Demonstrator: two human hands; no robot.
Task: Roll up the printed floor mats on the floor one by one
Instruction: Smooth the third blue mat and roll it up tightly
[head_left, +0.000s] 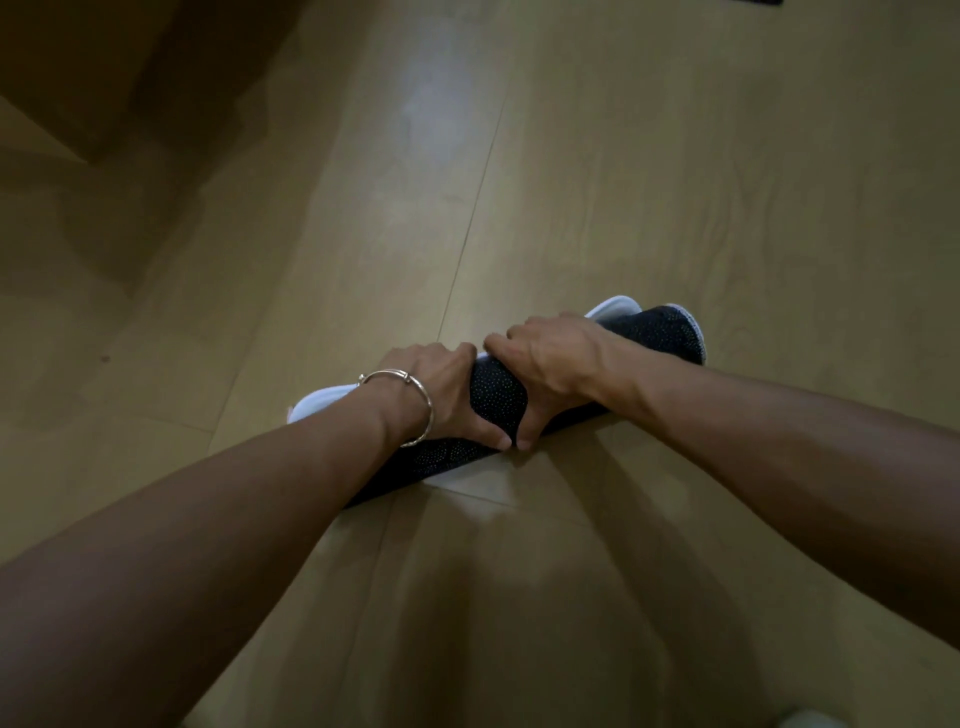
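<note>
Where the rolled mat (496, 395) lies, pale plank floor (623, 182) gleams dimly.

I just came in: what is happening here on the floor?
A person holds a rolled dark dotted mat with both hands on the wooden floor. The left hand, with a bracelet at its wrist, and the right hand grip the roll's middle, side by side. The mat looks almost fully rolled; a pale edge shows along its far side.

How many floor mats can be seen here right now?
1. The rolled mat lies on the wooden floor at mid view. A dark strip at the top edge may be another mat, but too little shows to tell.
</note>
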